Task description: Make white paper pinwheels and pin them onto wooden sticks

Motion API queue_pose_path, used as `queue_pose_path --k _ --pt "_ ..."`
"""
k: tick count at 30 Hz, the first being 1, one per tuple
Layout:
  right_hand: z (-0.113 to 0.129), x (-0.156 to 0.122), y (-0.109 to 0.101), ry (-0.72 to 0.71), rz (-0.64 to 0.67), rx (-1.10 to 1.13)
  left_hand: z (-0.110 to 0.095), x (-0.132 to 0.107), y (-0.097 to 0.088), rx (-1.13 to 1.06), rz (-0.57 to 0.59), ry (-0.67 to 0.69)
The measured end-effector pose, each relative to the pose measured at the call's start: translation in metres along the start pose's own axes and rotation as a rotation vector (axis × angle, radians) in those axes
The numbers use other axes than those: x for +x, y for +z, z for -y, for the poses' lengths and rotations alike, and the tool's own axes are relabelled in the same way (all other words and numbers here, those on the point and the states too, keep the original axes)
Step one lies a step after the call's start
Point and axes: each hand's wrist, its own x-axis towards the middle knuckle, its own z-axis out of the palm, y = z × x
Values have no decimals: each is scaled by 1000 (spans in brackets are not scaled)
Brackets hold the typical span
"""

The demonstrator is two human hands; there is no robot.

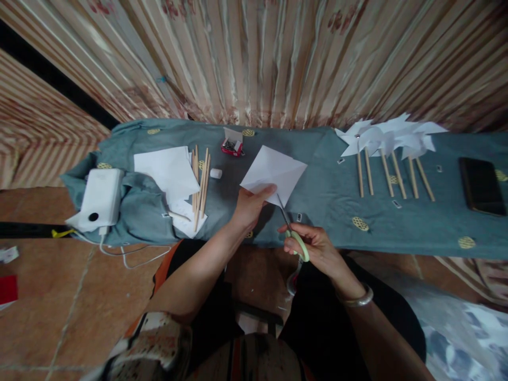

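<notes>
My left hand (254,205) pinches a square sheet of white paper (270,166) by its near side, thumb on top. The sheet is turned cornerwise above the cloth and shows faint crease lines. My right hand (311,244) is closed round the pale green handles of a pair of scissors (302,246). Their blades point away from me and meet the paper at its near right edge, close to my left thumb. How far the blades cut into the sheet I cannot tell.
A green cloth (325,211) covers the narrow table. Left lie white sheets (164,169), wooden sticks (203,185), a white roll (216,173) and a cabled power bank (101,198). A small red box (232,146) holds metal bits. Right are paper pinwheels (387,138) on sticks and a phone (482,186).
</notes>
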Motion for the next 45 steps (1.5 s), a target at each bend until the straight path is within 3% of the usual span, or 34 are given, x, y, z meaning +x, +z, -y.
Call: queue_pose_path --k 15,45 --pt "1 0 2 -2 -28 19 -8 -4 1 38 16 -6" --pt "2 1 3 4 -90 62 3 -5 -4 128 112 12"
